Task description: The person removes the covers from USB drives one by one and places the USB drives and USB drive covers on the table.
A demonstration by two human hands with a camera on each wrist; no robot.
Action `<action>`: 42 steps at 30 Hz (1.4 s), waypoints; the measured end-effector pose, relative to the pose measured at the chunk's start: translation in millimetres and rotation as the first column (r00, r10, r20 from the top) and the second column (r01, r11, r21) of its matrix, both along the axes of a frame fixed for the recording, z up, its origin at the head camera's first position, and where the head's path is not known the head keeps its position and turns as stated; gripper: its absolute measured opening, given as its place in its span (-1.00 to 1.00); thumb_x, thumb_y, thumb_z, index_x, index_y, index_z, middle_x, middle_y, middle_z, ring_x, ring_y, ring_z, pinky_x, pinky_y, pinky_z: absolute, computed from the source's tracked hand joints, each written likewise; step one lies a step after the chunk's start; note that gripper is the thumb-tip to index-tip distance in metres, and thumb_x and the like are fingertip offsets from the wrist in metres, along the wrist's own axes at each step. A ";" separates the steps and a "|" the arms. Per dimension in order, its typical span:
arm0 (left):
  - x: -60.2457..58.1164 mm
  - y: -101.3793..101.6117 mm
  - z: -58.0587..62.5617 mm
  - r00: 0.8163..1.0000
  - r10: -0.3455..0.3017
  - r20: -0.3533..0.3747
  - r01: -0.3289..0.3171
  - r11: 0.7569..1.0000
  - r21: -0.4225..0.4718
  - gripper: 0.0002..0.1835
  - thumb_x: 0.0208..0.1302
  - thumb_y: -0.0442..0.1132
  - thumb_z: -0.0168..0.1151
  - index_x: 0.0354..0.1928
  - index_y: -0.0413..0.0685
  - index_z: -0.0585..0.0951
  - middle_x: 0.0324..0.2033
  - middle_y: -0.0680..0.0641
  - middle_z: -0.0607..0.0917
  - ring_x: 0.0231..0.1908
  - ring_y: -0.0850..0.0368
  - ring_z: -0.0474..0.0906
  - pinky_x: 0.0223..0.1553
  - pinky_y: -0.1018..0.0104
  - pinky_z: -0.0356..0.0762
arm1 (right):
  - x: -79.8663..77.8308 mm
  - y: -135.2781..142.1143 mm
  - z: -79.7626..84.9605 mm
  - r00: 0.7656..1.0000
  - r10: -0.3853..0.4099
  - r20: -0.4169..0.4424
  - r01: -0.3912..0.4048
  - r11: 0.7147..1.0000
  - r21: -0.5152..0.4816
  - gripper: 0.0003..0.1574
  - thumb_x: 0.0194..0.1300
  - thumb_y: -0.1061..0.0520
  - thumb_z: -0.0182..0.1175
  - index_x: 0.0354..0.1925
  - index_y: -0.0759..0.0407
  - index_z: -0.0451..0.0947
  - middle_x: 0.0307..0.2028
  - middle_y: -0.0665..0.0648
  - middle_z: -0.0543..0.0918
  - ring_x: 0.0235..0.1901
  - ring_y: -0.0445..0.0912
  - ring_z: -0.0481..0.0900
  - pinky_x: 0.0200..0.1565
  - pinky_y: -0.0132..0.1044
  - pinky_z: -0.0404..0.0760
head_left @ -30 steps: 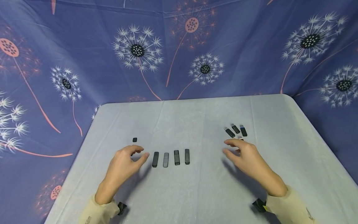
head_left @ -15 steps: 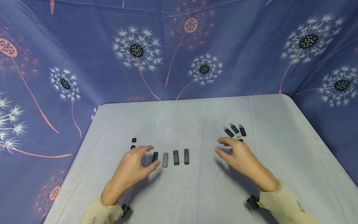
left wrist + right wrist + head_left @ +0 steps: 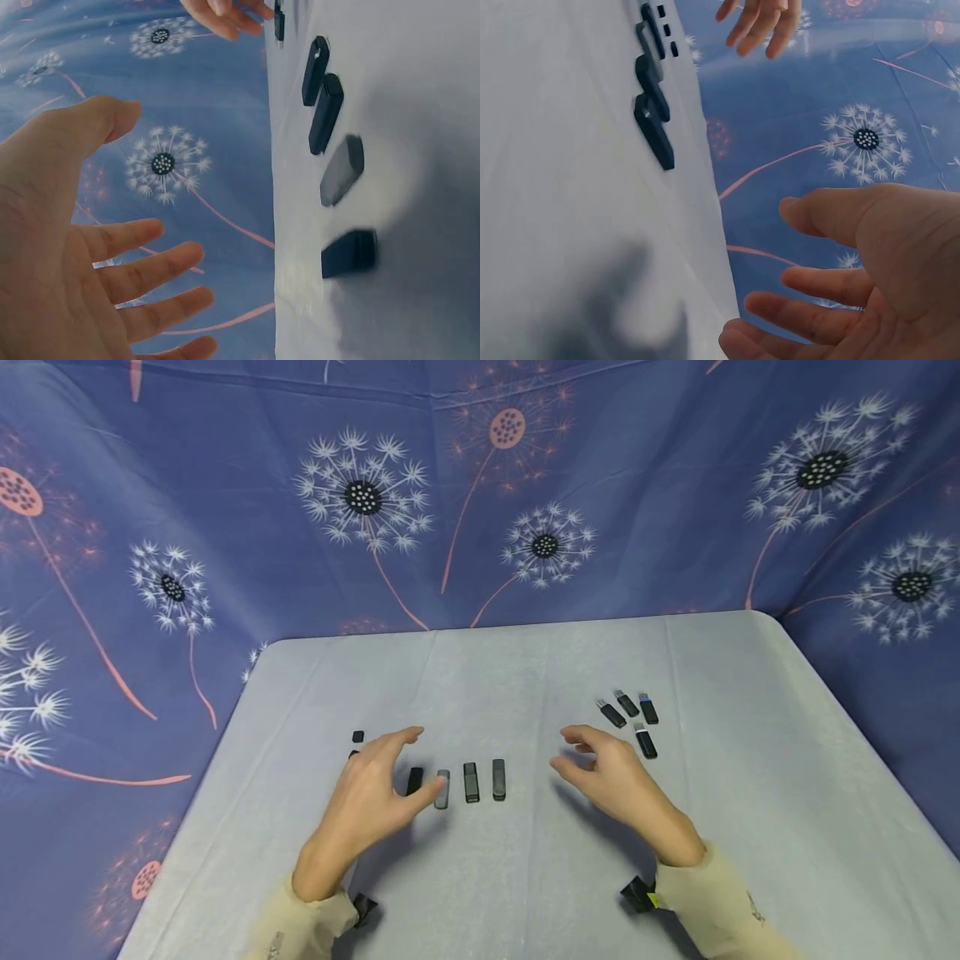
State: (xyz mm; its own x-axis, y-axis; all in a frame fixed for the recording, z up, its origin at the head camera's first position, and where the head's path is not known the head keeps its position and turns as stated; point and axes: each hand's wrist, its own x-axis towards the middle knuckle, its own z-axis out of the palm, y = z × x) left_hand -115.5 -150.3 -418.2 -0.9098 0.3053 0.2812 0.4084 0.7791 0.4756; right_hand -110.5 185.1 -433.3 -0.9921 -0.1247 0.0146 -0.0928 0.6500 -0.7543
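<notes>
On a pale table [image 3: 480,877], four small oblong pieces are laid side by side in a row, left to right: a black piece [image 3: 414,779], a grey piece [image 3: 442,797], a dark-edged piece [image 3: 471,782] and a dark grey piece [image 3: 498,779]. The left hand [image 3: 372,789] is held above the row's left end, part of the grey piece being hidden by its thumb; its fingers are spread apart. The right hand [image 3: 618,774] is held above the table, right of the row; its fingers are loosely bent, the thumb apart. Nothing is gripped. Farther right, four black USB sticks [image 3: 646,742] are grouped. At the far left, three small black pieces [image 3: 674,49] are lined up. The step in hand is judged to be an empty-handed reach about the row. For any grip, a hand would need to be lowered and its fingertips closed on one piece's sides.
</notes>
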 end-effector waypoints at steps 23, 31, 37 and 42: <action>-0.7 31.3 -8.9 0.990 -0.142 0.000 0.142 0.989 -0.045 -0.03 0.12 0.34 0.43 0.49 0.03 0.38 0.24 -0.07 0.64 0.33 -0.16 0.50 0.31 -0.27 0.41 | -8.9 -66.3 -17.6 0.997 0.075 0.028 -0.079 0.983 0.163 -0.50 0.28 0.05 0.44 0.03 0.40 0.67 -0.14 0.22 0.70 -0.13 0.02 0.64 -0.04 -0.01 0.65; 0.5 34.0 -10.9 0.988 -0.152 0.037 0.154 0.986 -0.065 -0.02 0.15 0.41 0.37 0.51 0.10 0.35 0.29 -0.07 0.61 0.36 -0.19 0.47 0.34 -0.30 0.36 | -15.2 -80.7 -23.6 0.998 0.068 -0.001 -0.065 0.966 0.249 -0.59 0.27 0.01 0.46 -0.21 0.37 0.70 -0.43 0.10 0.54 -0.42 -0.08 0.44 -0.34 -0.16 0.51; 1.8 30.9 -12.4 0.989 -0.137 0.047 0.141 0.987 -0.082 0.01 0.14 0.45 0.34 0.52 0.09 0.34 0.30 -0.06 0.60 0.36 -0.21 0.46 0.34 -0.32 0.35 | -15.9 -86.5 -27.0 0.998 0.055 -0.014 -0.049 0.967 0.248 -0.58 0.25 -0.01 0.48 -0.23 0.37 0.71 -0.45 0.10 0.52 -0.47 -0.10 0.42 -0.40 -0.20 0.49; 1.5 29.5 -12.4 0.991 -0.123 0.054 0.128 0.987 -0.094 0.03 0.11 0.46 0.36 0.53 0.12 0.33 0.32 -0.06 0.59 0.37 -0.21 0.45 0.35 -0.31 0.34 | -15.7 -91.2 -27.5 0.999 0.035 -0.025 -0.027 0.965 0.262 -0.54 0.21 -0.03 0.52 -0.26 0.38 0.70 -0.42 0.14 0.58 -0.45 -0.09 0.49 -0.34 -0.14 0.60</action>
